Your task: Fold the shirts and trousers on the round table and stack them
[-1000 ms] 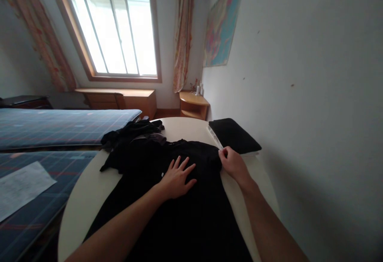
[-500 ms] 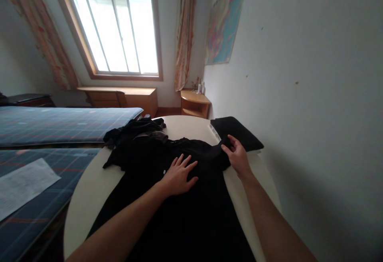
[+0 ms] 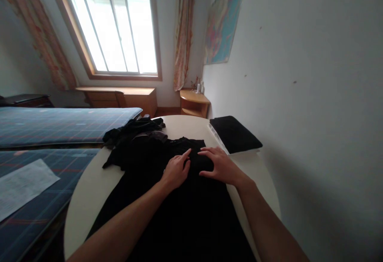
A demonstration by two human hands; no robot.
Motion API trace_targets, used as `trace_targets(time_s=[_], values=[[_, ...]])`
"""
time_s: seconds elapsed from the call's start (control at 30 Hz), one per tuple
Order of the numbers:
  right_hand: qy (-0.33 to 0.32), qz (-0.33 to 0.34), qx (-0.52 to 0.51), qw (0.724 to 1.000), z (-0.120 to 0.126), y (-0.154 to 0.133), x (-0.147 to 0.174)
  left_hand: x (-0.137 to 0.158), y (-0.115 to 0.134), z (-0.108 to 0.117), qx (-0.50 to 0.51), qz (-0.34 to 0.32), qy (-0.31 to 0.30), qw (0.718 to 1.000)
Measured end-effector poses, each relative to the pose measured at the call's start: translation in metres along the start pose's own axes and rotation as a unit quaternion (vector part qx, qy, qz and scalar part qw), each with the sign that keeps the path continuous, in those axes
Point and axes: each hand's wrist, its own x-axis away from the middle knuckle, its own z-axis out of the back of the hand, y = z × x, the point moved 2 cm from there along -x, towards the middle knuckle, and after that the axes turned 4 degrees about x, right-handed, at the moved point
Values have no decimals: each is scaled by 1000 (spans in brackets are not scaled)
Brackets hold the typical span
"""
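Observation:
A black short-sleeved shirt [image 3: 185, 214] lies spread over the round table, collar toward the far side. Its right sleeve is folded inward over the body, while the left sleeve [image 3: 118, 156] still sticks out sideways. My left hand [image 3: 176, 170] rests on the chest of the shirt, index finger stretched out and the other fingers bent. My right hand [image 3: 220, 166] lies over the folded sleeve at the right edge, thumb and fingers apart, with no cloth pinched that I can see. The fabric is so dark that its folds hardly show.
A crumpled dark garment pile [image 3: 134, 130] sits at the table's far left. At the far right a folded black cloth [image 3: 236, 134] lies on something white. The cream round table [image 3: 89, 198] stands between a plaid mattress [image 3: 24, 206] with a paper sheet [image 3: 26, 186] and the wall.
My right hand has moved left from the outstretched sleeve, which is now folded inward, and its pinch has opened. My left hand's fingers have drawn together from a flat spread.

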Motion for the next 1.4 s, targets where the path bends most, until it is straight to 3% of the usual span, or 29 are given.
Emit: trace_targets(time_s=[0.2,0.4,0.53,0.6,0.73,0.9,1.2,1.4], values=[[-79,-110,-37,990,1,34,9,2,-1,-6,-89,-22,-25,995],[-89,-121,-151,977,13,17,8,-2,-4,-6,-59,-12,-12,998],[-195,-137,-196,951,11,10,11,-5,-4,1,-16,34,32,999],[-179,-158,-159,958,9,15,11,-5,-2,5,-25,66,50,996],[-79,-213,-55,972,2,33,9,-4,0,9,-79,97,67,990],[-83,-203,-46,975,-13,37,5,-4,-4,5,-80,94,58,991],[-62,-192,-68,977,-27,24,0,-3,3,8,-13,30,61,998],[-64,-113,-117,985,-32,19,0,-2,3,6,-66,26,52,996]])
